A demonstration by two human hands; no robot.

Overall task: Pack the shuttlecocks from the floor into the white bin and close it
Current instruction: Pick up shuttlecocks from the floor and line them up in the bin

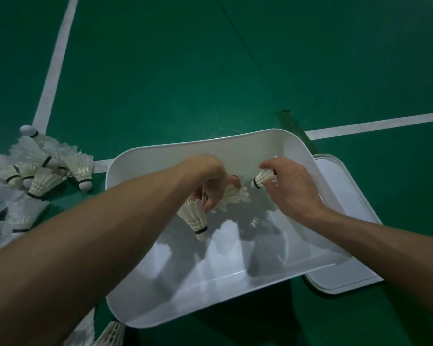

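A white plastic bin [273,141] stands open on the green court floor. Both my hands are inside it. My left hand [210,181] grips the feathers of two white shuttlecocks [198,216], one with its cork pointing down, the other spread out to the right. My right hand [290,186] pinches a single shuttlecock [261,179] by its feathers, cork pointing left. A pile of several white shuttlecocks [43,171] lies on the floor left of the bin. The bin's white lid [355,216] lies flat on the floor under the bin's right side.
White court lines [53,68] cross the green floor behind and to the left of the bin. More shuttlecocks [110,333] lie at the bottom left by the bin's near corner. A thin dark line [238,38] runs across the floor at the back.
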